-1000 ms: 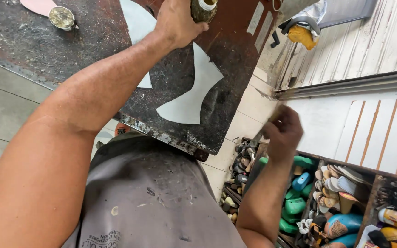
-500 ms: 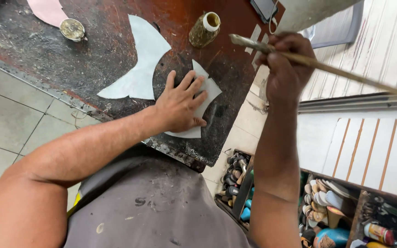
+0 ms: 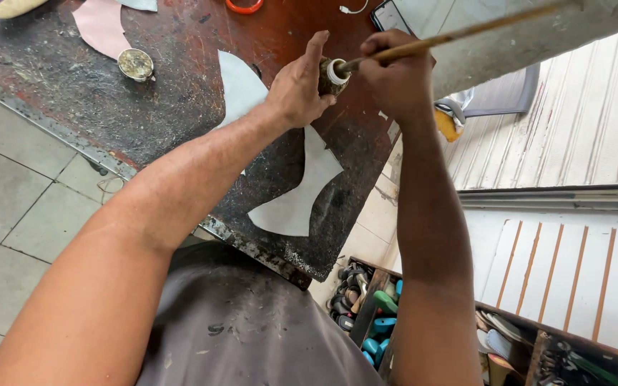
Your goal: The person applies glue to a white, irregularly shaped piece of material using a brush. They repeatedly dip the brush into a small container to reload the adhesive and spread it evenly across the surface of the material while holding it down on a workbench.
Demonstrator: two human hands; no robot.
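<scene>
My left hand grips a small grimy glue bottle with a white neck, standing on the dark stained worktable. My right hand holds a long wooden-handled brush, its tip dipped into the bottle's mouth. A pale grey cut leather piece with curved wings lies flat on the table, just below my left forearm; its upper wing shows beyond the arm.
A small round tin sits at the table's left. Pink leather pieces, an orange ring and a phone lie at the far edge. Wooden crates of shoe lasts and soles stand on the floor at right, beside white slatted panels.
My left hand left the grey piece and took hold of the bottle. My right hand brought the brush down and put its tip into the bottle.
</scene>
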